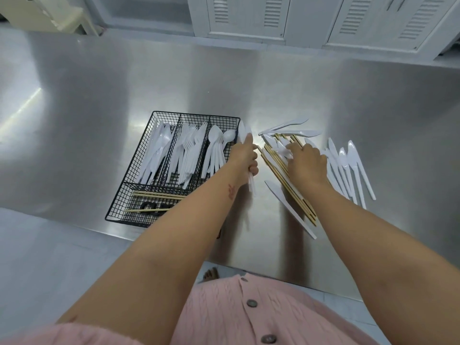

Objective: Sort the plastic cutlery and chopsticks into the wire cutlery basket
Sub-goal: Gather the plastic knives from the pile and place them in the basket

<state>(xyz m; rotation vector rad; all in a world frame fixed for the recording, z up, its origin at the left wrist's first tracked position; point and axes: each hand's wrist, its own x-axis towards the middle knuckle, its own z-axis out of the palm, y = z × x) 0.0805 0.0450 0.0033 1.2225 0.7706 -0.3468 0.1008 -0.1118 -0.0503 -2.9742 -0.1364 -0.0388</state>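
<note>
Leftmost, the wire basket (pixel 149 195) sits on the desk (pixel 99 95), already holding cutlery and chopsticks. My left hand (pixel 245 155) grips white spoons (pixel 245 131) beside its right edge. My right hand (pixel 307 161) presses loosely curled fingers onto loose chopsticks (pixel 281 175); knives (pixel 348 165) lie farther right.

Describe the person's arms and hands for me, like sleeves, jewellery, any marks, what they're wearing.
Both forearms are bare, with no sleeves reaching the wrists. The left hand and right hand show no gloves, and no rings or watch are visible. A small reddish mark sits on the left forearm near the wrist. The person wears a pink knitted top with dark round buttons.
</note>
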